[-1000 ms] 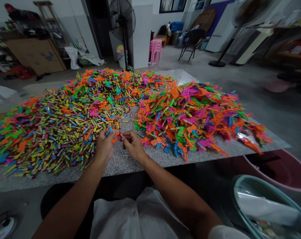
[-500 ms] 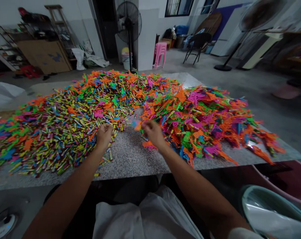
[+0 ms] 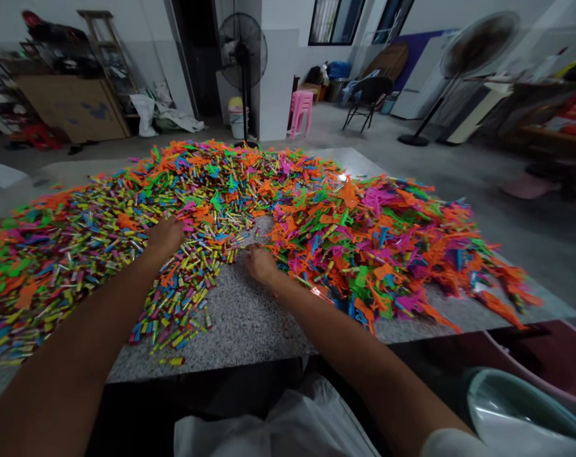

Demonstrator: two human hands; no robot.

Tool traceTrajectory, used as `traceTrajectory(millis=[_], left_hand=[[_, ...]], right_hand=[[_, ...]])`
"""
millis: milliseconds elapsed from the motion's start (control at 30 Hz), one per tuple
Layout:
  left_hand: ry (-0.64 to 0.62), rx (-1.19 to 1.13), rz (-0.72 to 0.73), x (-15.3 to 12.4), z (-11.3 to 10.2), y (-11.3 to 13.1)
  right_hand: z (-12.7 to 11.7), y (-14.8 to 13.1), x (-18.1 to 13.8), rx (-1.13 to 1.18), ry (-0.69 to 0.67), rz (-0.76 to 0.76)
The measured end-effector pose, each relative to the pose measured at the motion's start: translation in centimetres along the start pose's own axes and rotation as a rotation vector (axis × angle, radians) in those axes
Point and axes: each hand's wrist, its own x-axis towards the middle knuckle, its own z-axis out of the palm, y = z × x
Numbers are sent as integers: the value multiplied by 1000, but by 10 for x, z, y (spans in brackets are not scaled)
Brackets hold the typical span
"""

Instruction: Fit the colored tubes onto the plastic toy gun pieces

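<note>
1 bright-pink flat plastic piece (image 3: 187, 226) lies on the heap of small multicoloured tubes (image 3: 107, 238), just right of left hand (image 3: 166, 236), the nearer; right hand (image 3: 261, 261) farther. Long axis unclear. Either grip's closure: cannot tell.

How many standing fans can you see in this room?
2. One fan stands beyond the table, by the pale pillar; the other fan stands to the right of the black chair. Others may be hidden or out of view.
</note>
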Motion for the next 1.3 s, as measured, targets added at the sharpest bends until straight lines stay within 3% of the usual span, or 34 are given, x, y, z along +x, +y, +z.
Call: traceTrajectory(millis=[133, 267, 367, 433, 533, 667, 733, 867, 1000, 1133, 1300], left_hand=[[214, -227, -8, -6, -8, -2], [395, -801, -336, -38, -22, 11], [305, -1391, -455, -74, -32, 30], [214, -1573, -477, -99, -38, 45], [122, -1576, -444, -130, -43, 67], [-86, -1422, -282, -154, -46, 94], [-190, -1357, -214, -159, -52, 106], [-399, -1178, 13, -163, -73, 123], [-578, -1033, 208, -164, -88, 131], [-703, -1036, 250, -164, -95, 137], [-741, -1051, 274, -165, -105, 143]], right_hand=[[8, -6, 27, -61, -44, 47], [8, -2, 32, -41, -38, 43], [6, 0, 24, 22, -19, 50], [2, -1, 15, 92, -9, 60], [-7, -8, -7, 273, 1, 61], [-31, -27, -45, 1058, -14, -45], [-45, -35, -61, 1316, -27, -105], [-64, -44, -83, 1381, -85, -168], [-65, -42, -97, 1377, -121, -219], [-63, -38, -105, 1372, -190, -274], [-62, -35, -108, 1357, -241, -305]])
